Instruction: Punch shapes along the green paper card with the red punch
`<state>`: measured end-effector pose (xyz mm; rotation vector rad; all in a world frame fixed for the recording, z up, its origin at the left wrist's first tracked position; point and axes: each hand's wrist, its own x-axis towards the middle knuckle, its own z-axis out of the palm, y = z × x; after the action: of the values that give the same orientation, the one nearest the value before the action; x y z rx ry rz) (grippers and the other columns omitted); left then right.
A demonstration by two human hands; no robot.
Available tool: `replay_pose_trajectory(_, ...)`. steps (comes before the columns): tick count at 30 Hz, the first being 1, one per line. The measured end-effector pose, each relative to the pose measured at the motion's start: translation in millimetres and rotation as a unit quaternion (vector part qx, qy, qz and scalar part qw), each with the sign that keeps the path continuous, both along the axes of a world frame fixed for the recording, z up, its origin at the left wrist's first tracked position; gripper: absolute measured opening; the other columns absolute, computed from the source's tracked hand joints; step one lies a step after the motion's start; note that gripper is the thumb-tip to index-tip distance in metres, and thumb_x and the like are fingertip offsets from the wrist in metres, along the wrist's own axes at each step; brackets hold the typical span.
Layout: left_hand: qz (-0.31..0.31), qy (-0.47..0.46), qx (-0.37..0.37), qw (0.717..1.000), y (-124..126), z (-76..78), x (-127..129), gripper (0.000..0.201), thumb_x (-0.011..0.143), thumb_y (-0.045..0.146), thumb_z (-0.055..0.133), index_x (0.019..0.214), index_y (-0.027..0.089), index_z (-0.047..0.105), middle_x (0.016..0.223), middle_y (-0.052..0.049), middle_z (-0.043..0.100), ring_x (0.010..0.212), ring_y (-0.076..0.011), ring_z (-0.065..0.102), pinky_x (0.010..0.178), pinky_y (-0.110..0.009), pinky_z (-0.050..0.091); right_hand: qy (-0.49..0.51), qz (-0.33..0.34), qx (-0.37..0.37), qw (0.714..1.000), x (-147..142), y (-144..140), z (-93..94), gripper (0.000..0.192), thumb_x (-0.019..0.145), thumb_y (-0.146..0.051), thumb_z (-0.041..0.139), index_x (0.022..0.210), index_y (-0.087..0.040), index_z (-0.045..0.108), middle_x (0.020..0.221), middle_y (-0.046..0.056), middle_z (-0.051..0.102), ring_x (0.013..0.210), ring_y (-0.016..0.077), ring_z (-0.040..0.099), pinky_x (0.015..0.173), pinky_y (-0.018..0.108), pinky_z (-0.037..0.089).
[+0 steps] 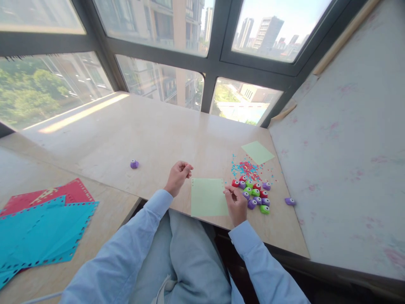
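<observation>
A light green sheet of paper (207,198) lies at the table's front edge, with small punched holes at its top left and top right corners. Above and left of it is my left hand (179,178), its fingers curled into a pinch; anything between them is too small to make out. My right hand (236,204) is closed at the paper's right edge, fingertips over that edge. What it pinches, if anything, is hidden. Right beside it, several small craft punches (255,192) in purple, red and green stand in a cluster.
Red and blue paper bits (248,169) lie scattered behind the punches, near another green sheet (258,152). One purple punch (134,164) stands at left, another purple punch (290,201) by the wall. Punched blue sheets (47,236) and red paper (74,192) lie far left. Windows border the back.
</observation>
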<state>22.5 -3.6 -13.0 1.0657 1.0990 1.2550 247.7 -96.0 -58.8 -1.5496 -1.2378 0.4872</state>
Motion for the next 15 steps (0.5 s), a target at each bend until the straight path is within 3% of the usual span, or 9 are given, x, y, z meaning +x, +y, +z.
replay_pose_trajectory(4,-0.103,0.005,-0.021,0.994,7,21.0,51,0.022,0.072,0.028,0.074,0.079,0.016,0.056,0.067,0.002,0.064,0.052,-0.0064,0.053,0.052,-0.02,0.041,0.006,-0.002,0.008,1.0,-1,-1,1.5,0.028,0.085,-0.038,0.058,0.092,-0.017,0.073,0.088,0.009,0.076,0.076,0.0208,0.068,0.069,0.033,0.054)
replay_pose_trajectory(7,-0.146,0.033,-0.028,0.988,15,31.3,84,0.022,0.073,0.018,0.074,0.085,0.016,0.056,0.061,0.004,0.063,0.049,-0.0075,0.055,0.051,-0.02,0.042,0.022,0.003,0.009,1.0,-2,-1,2.0,0.028,0.085,-0.037,0.057,0.093,-0.016,0.073,0.088,0.01,0.076,0.077,0.0212,0.069,0.069,0.033,0.054)
replay_pose_trajectory(12,-0.172,0.154,0.016,0.973,32,38.2,121,0.016,0.079,0.019,0.072,0.086,0.014,0.059,0.062,0.002,0.065,0.042,-0.0071,0.052,0.044,-0.019,0.04,0.032,0.005,0.005,0.999,-3,-1,1.2,0.027,0.086,-0.035,0.056,0.095,-0.016,0.073,0.086,0.009,0.076,0.073,0.0204,0.067,0.067,0.032,0.054)
replay_pose_trajectory(15,-0.198,0.204,0.059,0.957,41,37.9,133,0.021,0.081,0.019,0.07,0.1,0.014,0.063,0.067,0.001,0.068,0.041,-0.0067,0.052,0.042,-0.019,0.04,0.034,0.01,0.007,0.999,-3,-1,1.5,0.026,0.086,-0.033,0.055,0.094,-0.016,0.073,0.086,0.009,0.075,0.072,0.0198,0.066,0.065,0.032,0.053)
